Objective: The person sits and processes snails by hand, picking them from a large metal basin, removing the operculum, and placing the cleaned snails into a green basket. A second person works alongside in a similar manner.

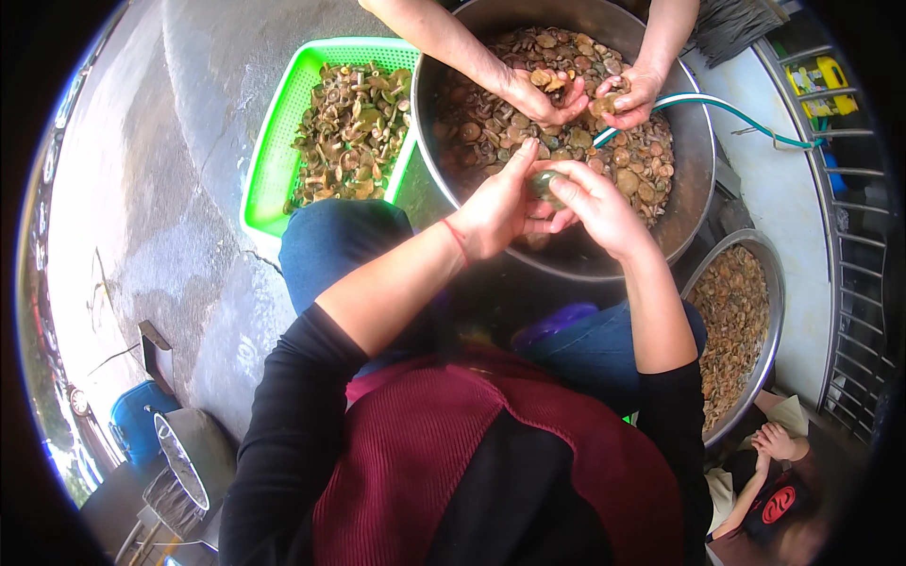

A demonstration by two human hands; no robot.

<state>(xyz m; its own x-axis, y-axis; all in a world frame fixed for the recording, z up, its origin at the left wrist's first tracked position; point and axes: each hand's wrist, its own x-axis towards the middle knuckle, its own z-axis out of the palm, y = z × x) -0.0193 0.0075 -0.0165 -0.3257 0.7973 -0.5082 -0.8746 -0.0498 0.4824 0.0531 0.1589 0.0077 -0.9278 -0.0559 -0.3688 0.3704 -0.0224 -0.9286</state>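
Observation:
A greenish, wet mushroom cap [545,185] lies between my two hands, above the near side of a large metal basin [433,170]. My right hand [605,209] grips it, with the thumb on top of the cap. From the left, my left hand [499,205] cups it; its thumb points up and its fingers curl beneath. Brown mushrooms [630,177] fill much of the basin in dark water. Across from me another person's hands [541,95] hold mushroom pieces over the same basin.
A green perforated plastic basket [272,170] of mushrooms stands left of the basin. A second metal basin [775,297], also full of mushrooms, is at the right. A green-and-white hose [743,117] runs into the large basin. Metal bars [860,240] line the right; another person's clasped hands [775,440] show lower right.

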